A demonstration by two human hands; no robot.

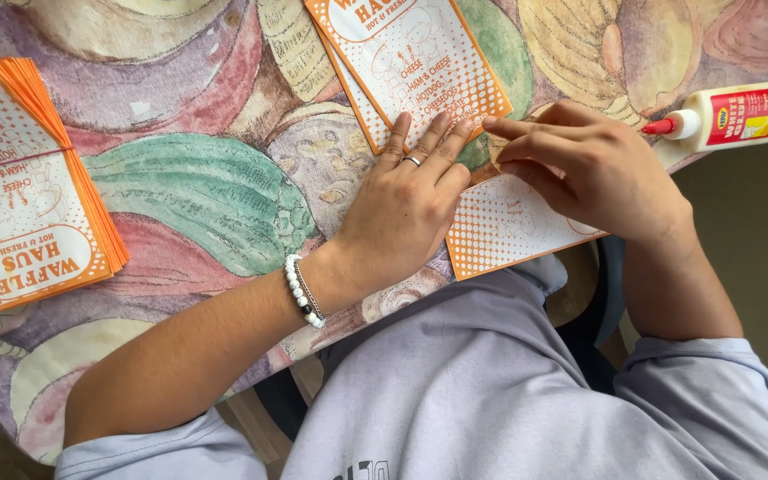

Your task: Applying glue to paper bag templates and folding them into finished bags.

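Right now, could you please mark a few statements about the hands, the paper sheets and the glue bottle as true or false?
1. The left hand lies flat, fingers on an orange-and-white paper sheet. True.
2. The right hand holds the glue bottle. False: the bottle lies untouched on the table's right edge.
3. A stack of orange-edged sheets sits at the left. True.
4. The glue bottle stands upright. False: it lies on its side.
5. The left wrist wears a bead bracelet. True.
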